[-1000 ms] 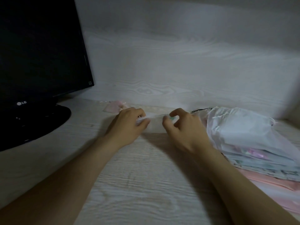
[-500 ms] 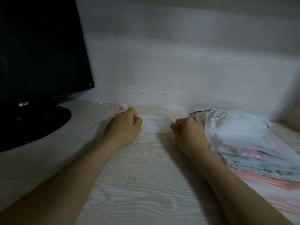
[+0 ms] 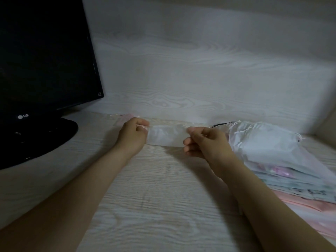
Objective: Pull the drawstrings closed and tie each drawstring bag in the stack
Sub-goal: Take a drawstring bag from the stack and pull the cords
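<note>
A small sheer white drawstring bag (image 3: pixel 166 135) lies flat on the pale wooden desk (image 3: pixel 154 206), stretched between my hands. My left hand (image 3: pixel 131 137) pinches the thin drawstring at the bag's left end. At the right end, my right hand (image 3: pixel 209 142) pinches the other drawstring between thumb and forefinger. The stack of sheer drawstring bags (image 3: pixel 280 157), white on top with pink and patterned ones beneath, sits just right of my right hand. A pink bag (image 3: pixel 125 118) peeks out behind my left hand.
A black monitor (image 3: pixel 43 57) on its round base (image 3: pixel 36 139) fills the left side. A pale wood-grain back panel (image 3: pixel 200 79) runs close behind the bags. A thin black cord (image 3: pixel 221 124) lies by the stack.
My hands have moved apart, from nearly touching over the bag to one at each end. The white bag now lies stretched out between them, its strings pulled outward.
</note>
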`<act>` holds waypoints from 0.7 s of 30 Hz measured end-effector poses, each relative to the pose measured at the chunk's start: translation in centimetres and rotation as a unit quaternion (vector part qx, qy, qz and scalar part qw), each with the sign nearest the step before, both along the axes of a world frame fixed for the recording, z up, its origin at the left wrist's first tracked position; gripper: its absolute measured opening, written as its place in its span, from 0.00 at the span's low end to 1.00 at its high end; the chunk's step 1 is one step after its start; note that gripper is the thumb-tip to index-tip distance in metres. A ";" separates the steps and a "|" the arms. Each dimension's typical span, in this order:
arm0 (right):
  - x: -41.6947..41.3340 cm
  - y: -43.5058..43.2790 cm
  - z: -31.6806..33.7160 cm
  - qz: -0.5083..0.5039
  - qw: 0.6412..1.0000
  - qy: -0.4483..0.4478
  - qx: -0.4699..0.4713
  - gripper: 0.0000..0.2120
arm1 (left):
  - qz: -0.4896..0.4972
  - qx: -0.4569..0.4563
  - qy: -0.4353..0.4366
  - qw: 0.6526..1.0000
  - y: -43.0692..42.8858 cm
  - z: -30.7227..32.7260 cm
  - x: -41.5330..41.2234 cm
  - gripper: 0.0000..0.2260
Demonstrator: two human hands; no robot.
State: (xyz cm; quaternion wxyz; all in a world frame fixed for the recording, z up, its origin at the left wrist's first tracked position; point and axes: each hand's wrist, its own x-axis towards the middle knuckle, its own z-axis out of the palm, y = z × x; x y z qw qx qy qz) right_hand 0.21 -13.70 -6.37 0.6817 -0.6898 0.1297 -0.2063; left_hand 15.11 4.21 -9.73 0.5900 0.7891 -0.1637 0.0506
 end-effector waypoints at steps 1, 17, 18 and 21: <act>0.0 -0.1 0.0 -0.006 1.000 -0.005 0.013 0.10 | 0.000 -0.025 0.018 1.000 -0.1 0.0 0.1 0.13; 0.8 -0.8 0.4 -0.137 0.946 -0.122 0.267 0.08 | 0.030 -0.366 0.148 0.918 0.3 1.0 -0.4 0.11; 0.8 -1.0 0.4 -0.134 0.941 -0.134 0.280 0.08 | 0.025 -0.363 0.146 0.920 0.4 1.0 -0.2 0.11; 0.8 -1.3 0.6 -0.115 0.926 -0.167 0.319 0.10 | 0.024 -0.342 0.140 0.929 0.3 1.0 0.4 0.13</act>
